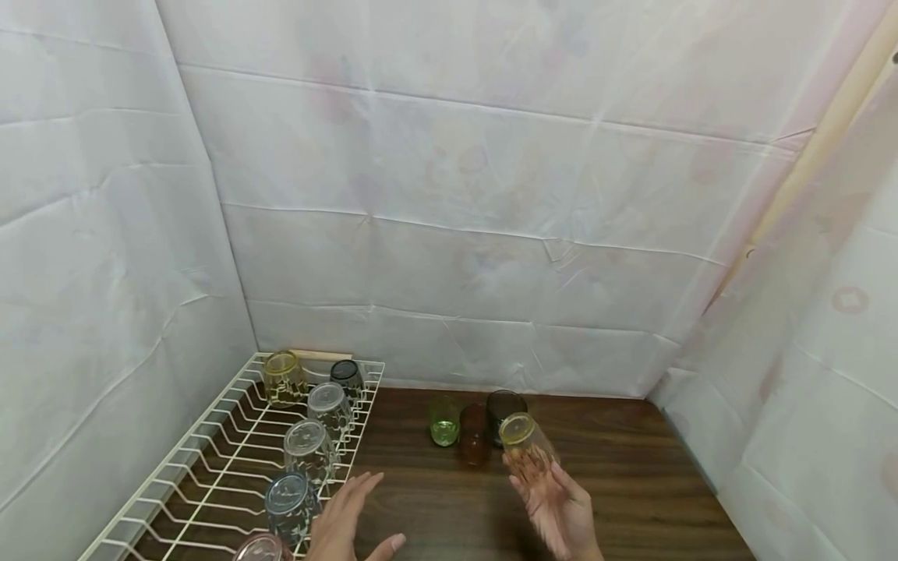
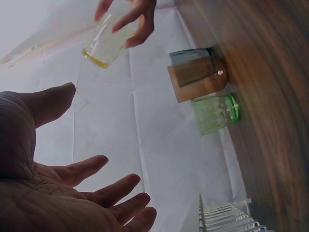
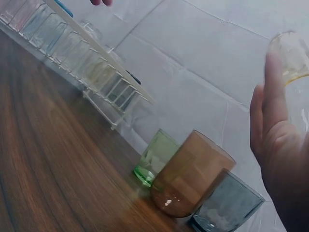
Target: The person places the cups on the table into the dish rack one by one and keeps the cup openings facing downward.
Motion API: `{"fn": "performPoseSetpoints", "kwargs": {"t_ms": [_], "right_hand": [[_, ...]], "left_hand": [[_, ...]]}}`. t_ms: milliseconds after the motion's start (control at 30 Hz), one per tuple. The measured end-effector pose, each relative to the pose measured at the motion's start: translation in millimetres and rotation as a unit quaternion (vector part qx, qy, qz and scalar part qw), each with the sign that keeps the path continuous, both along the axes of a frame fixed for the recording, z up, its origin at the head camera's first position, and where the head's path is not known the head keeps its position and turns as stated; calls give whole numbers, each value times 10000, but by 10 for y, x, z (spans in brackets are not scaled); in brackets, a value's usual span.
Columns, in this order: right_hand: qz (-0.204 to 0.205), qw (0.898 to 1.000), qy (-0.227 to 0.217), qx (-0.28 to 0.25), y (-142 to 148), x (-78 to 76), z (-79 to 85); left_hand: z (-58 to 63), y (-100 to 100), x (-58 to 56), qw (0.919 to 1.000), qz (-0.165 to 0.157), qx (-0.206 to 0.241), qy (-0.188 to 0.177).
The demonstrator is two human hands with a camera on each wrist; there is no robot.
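Note:
My right hand (image 1: 561, 514) holds a yellowish drinking glass (image 1: 517, 428) above the table, its fingers along the side. The glass is tilted, with a darker yellow edge at its upper end. Beyond it, a green glass (image 1: 444, 425), a brown glass (image 1: 475, 440) and a dark grey glass (image 1: 507, 403) stand close together on the wood. My left hand (image 1: 340, 522) hangs with fingers spread beside the dish rack; in the left wrist view its palm (image 2: 63, 198) has nothing in it.
A white wire dish rack (image 1: 242, 448) fills the left side. Along it stand upside-down glasses: yellow (image 1: 282, 382), dark (image 1: 347, 375), blue (image 1: 289, 499), pink (image 1: 261, 549) and two clear ones (image 1: 328, 401). Pale sheets (image 1: 449, 195) enclose the dark wooden table (image 1: 652, 475).

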State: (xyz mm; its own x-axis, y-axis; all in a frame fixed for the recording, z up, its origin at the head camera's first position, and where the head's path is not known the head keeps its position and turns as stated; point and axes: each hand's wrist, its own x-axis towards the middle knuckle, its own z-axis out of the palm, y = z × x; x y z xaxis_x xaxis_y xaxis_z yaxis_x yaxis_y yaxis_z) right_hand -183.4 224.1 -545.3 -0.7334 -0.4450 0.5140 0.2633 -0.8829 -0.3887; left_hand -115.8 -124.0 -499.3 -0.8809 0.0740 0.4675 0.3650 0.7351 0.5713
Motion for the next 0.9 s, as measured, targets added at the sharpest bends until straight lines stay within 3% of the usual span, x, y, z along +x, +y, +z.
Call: {"fn": "performPoseSetpoints", "kwargs": {"t_ms": [367, 567, 700, 800, 900], "right_hand": [[266, 9978, 535, -273, -103, -16, 13], [360, 9978, 516, -229, -158, 3, -10], [375, 9981, 427, -236, -187, 17, -24], [405, 9984, 332, -226, -214, 24, -38], [452, 9983, 286, -236, -241, 30, -55]], "left_hand": [[-38, 31, 0, 9999, -102, 77, 37], [46, 137, -36, 9992, -347, 208, -15], [121, 258, -66, 9982, -528, 224, 158], [187, 352, -76, 9973, -706, 203, 21], [281, 437, -94, 9935, -1002, 286, -449]]}}
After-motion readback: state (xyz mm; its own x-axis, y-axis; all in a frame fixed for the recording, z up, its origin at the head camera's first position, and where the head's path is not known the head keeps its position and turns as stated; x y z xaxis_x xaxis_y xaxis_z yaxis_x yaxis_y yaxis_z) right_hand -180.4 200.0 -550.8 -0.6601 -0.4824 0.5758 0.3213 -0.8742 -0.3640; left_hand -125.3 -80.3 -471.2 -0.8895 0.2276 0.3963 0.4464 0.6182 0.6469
